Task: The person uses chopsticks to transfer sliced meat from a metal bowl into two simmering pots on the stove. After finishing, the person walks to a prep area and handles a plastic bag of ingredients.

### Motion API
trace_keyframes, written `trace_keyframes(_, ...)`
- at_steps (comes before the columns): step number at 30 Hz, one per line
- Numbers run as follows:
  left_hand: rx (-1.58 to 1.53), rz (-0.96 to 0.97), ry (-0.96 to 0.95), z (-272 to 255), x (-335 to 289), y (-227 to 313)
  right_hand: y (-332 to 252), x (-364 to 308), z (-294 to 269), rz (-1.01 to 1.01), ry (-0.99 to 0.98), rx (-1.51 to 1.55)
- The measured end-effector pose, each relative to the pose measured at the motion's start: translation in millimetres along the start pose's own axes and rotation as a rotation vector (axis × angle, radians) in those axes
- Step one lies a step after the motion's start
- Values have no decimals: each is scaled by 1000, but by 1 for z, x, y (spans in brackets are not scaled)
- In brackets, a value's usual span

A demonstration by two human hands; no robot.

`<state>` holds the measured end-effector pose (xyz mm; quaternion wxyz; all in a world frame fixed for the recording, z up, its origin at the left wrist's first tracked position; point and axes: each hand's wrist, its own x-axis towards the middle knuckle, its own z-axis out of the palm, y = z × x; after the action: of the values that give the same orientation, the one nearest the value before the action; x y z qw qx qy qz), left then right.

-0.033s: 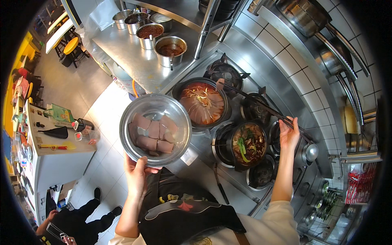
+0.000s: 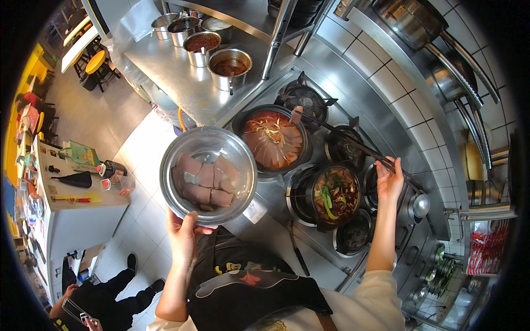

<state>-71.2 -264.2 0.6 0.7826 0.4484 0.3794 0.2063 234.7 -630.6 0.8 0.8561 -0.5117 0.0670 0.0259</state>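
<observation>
My left hand point(image 2: 185, 234) grips the near rim of a round steel bowl point(image 2: 247, 182), thumb over the edge. Several flat pinkish-brown slices point(image 2: 212, 176) lie inside it. My right hand point(image 2: 390, 179) is closed around long dark chopsticks point(image 2: 353, 142) near their back end. At their far tips hangs one pinkish slice point(image 2: 296, 114), over the right rim of a black pot point(image 2: 307, 144). That pot holds red broth topped with similar slices and pale bean sprouts point(image 2: 274, 136). Closer to me, a smaller black pot point(image 2: 317, 220) contains brown soup with green leaves.
Several burners point(image 2: 353, 234) surround the pots on the steel stove. Steel sauce pots point(image 2: 231, 71) stand on the counter at the back left. Saucepans with long handles point(image 2: 411, 25) sit on the right wall shelf. Another person point(image 2: 102, 295) stands at the lower left, beside a white cabinet point(image 2: 85, 226).
The bowl in my left hand has shifted very slightly left. The chopsticks and the slice at their tips have moved barely at all.
</observation>
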Motion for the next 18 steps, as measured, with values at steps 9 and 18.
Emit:
trace_keyframes(9,33,16,13,-1,3,4,23,9,-17,8,-6,-37)
trace_keyframes(18,38,6,-18,3,5,4,29,-6,-9,55,-46,-134)
